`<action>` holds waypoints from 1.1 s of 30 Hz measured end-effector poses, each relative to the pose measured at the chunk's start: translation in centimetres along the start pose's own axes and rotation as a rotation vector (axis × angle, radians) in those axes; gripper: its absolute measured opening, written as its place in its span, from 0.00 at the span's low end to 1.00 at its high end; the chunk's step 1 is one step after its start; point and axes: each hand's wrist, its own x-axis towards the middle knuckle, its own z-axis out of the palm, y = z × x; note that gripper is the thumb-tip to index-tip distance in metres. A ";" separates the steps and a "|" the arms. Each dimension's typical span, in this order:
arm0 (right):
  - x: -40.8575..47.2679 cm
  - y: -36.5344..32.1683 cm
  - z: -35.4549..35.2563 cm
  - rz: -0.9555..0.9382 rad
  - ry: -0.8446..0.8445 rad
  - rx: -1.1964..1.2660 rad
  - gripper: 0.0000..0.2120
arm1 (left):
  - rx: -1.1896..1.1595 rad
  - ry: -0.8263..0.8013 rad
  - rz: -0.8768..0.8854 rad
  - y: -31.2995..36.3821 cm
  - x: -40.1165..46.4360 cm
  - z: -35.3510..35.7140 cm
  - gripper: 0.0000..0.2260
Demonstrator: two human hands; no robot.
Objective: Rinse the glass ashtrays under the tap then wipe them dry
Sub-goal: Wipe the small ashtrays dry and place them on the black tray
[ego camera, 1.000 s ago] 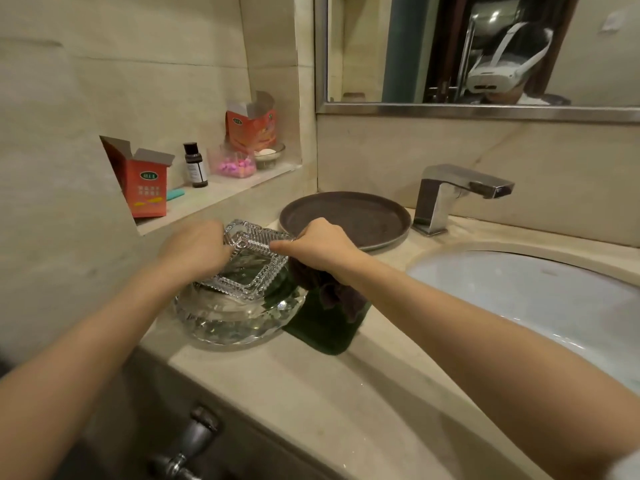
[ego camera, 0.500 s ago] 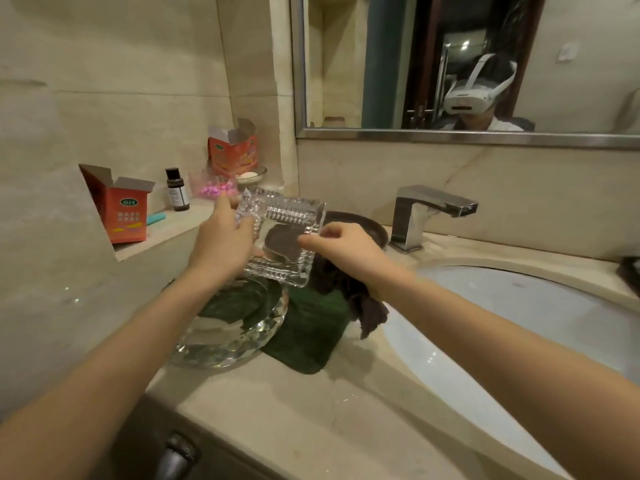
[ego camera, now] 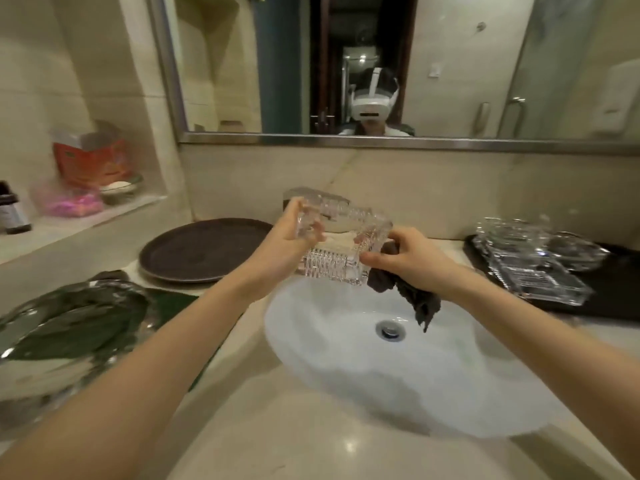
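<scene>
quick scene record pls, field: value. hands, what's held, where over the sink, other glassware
left hand: grips square glass ashtray at its left side
right hand: pinches the ashtray's right edge, holds dark cloth
ashtray position: held above the back of the white basin, tilted
tap: hidden behind the ashtray
other glassware: clear pieces on black tray at right; large glass bowl at left
round brown tray: on counter, left of basin

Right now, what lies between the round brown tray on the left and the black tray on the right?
The white sink basin; above it both hands hold a square glass ashtray. Head view shows this.
</scene>
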 end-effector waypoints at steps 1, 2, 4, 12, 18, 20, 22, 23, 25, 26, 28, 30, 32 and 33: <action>-0.5 1.0 -0.3 -0.026 0.033 -0.028 0.06 | 0.028 -0.033 0.034 -0.2 0.2 0.9 0.11; -0.8 1.9 -0.5 -0.046 0.067 -0.046 0.07 | 0.054 -0.061 0.067 -0.5 0.4 1.7 0.12; -1.4 3.4 -0.7 -0.065 0.140 -0.068 0.10 | 0.111 -0.077 0.151 -1.0 0.7 3.0 0.14; -2.0 6.3 -0.4 -0.268 0.481 -0.373 0.12 | 0.421 0.148 0.511 -2.5 1.1 5.3 0.17; -1.7 6.7 0.3 -0.327 0.652 -0.453 0.17 | 0.414 0.252 0.625 -2.4 0.8 6.2 0.15; -1.8 6.6 0.3 -0.322 0.637 -0.430 0.14 | 0.407 0.258 0.580 -3.0 1.0 6.2 0.12; -2.1 6.8 0.5 -0.277 0.577 -0.329 0.08 | 0.374 0.251 0.452 -3.2 1.1 6.4 0.08; -2.4 6.8 0.6 -0.233 0.530 -0.264 0.09 | 0.320 0.233 0.344 -3.0 1.1 6.6 0.06; -2.5 6.4 0.6 -0.128 0.408 -0.146 0.08 | 0.105 0.197 0.064 -2.4 1.2 6.8 0.08; -2.5 6.3 0.4 -0.063 0.333 -0.103 0.07 | -0.013 0.192 -0.076 -2.3 1.2 6.8 0.10; -2.4 6.0 -0.1 0.064 0.170 0.049 0.07 | -0.192 0.177 -0.280 -2.6 1.2 6.8 0.11; -2.3 5.4 -0.4 0.154 0.152 0.280 0.09 | -0.306 0.169 -0.419 -3.1 1.0 6.8 0.13; -2.1 4.7 -0.6 0.180 0.415 0.406 0.09 | -0.386 0.177 -0.508 -3.5 0.8 6.8 0.13; -2.1 4.3 -0.7 0.163 0.580 0.392 0.09 | -0.417 0.175 -0.538 -3.6 0.7 6.8 0.13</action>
